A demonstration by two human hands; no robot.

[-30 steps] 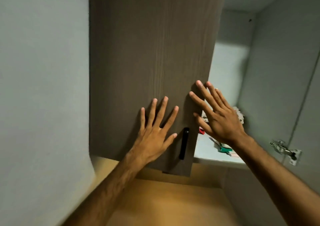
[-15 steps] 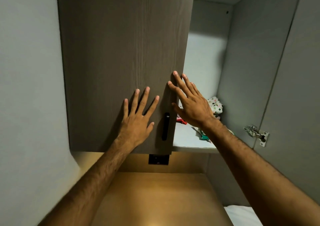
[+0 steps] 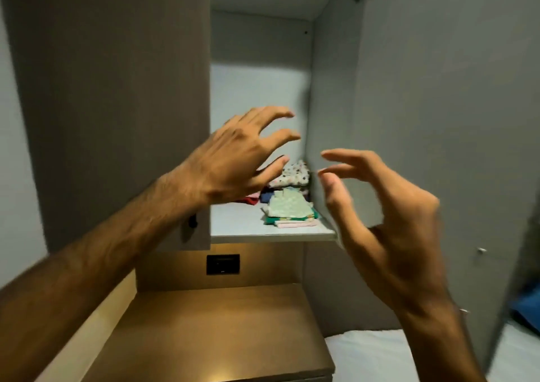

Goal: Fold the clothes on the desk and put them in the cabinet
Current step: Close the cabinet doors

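Two piles of folded clothes (image 3: 287, 206) lie on the cabinet shelf (image 3: 242, 229), pushed against its right inner wall; the front pile has a pale green piece on top, the rear one a spotted white piece. The left cabinet door (image 3: 117, 103) is shut, with its black handle mostly hidden behind my left forearm. The right door (image 3: 438, 118) stands wide open. My left hand (image 3: 233, 159) hovers in front of the opening, fingers spread, holding nothing. My right hand (image 3: 385, 220) is raised beside the open door's edge, fingers curled and apart, also empty.
A brown wooden desk top (image 3: 219, 332) lies below the cabinet, with a black wall socket (image 3: 223, 264) on the panel behind it. A white bed sheet (image 3: 371, 358) shows at the bottom right. Something blue (image 3: 526, 308) lies past the open door.
Both hands have come off the left door and moved right, now in the air before the opening. The view has shifted left and down, showing more shelf and clothes.
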